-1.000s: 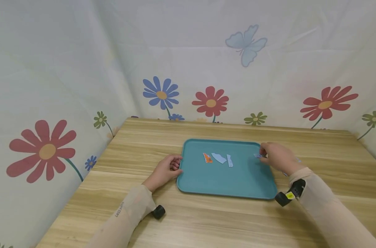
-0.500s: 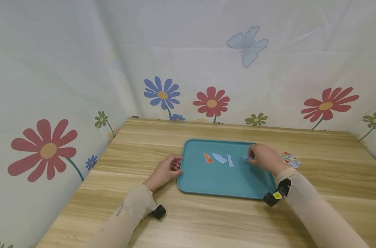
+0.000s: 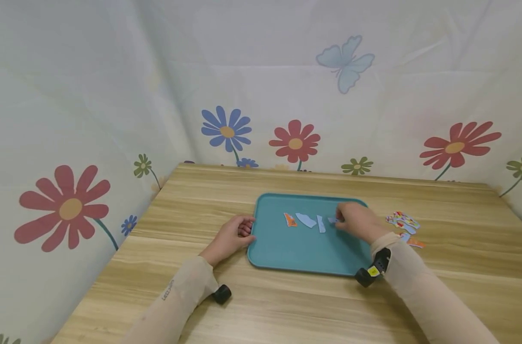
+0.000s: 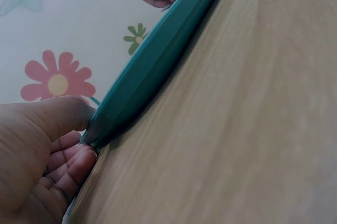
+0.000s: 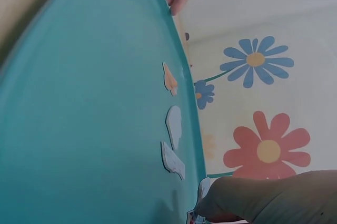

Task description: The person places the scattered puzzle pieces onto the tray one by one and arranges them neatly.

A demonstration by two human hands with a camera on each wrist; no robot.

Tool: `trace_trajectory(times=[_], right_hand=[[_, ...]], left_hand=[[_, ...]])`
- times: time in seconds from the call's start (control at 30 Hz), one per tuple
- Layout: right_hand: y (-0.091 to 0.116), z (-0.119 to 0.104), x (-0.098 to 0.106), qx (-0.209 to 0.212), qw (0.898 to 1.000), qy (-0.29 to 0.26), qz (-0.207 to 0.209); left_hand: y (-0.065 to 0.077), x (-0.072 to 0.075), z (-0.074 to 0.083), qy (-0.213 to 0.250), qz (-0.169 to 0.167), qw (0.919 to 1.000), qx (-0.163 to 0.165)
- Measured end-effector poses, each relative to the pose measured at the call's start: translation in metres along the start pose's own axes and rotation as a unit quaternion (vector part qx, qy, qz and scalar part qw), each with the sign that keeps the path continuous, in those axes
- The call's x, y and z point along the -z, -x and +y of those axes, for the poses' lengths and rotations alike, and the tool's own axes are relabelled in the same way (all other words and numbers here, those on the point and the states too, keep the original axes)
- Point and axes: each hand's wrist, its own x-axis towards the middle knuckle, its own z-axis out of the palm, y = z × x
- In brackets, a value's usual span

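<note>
The teal tray [image 3: 295, 251] lies flat on the table. At its left rim my left hand [image 3: 232, 236] holds on, thumb on the edge and fingers bent beneath the thumb in the left wrist view. Between the thumb and fingers of my right hand [image 3: 356, 220] is a small pale blue puzzle piece [image 3: 332, 220], mostly covered by the fingers, low over the tray's right half. To its left lie an orange puzzle piece [image 3: 290, 220], a wide pale blue piece [image 3: 305, 220] and a narrow pale blue piece [image 3: 320, 224], set apart in a row.
Right of the tray, a loose pile of colourful puzzle pieces [image 3: 403, 221] lies on the wooden table [image 3: 287, 306], with an orange piece [image 3: 416, 242] near the right sleeve. A flowered cloth [image 3: 261, 95] hangs behind the table and along its left side.
My right hand has carried the small piece leftward from the tray's right rim toward the row, uncovering the pile on the right. The left hand has stayed at the rim.
</note>
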Motion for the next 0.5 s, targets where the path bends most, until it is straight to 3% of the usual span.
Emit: trace_trajectory(times=[0.5], right_hand=[[-0.0003,-0.0044,-0.0101,0.005,0.999,0.03,0.008]], left_hand=[[0.0,0.0009,0.0012,-0.004,-0.002,1.0,-0.007]])
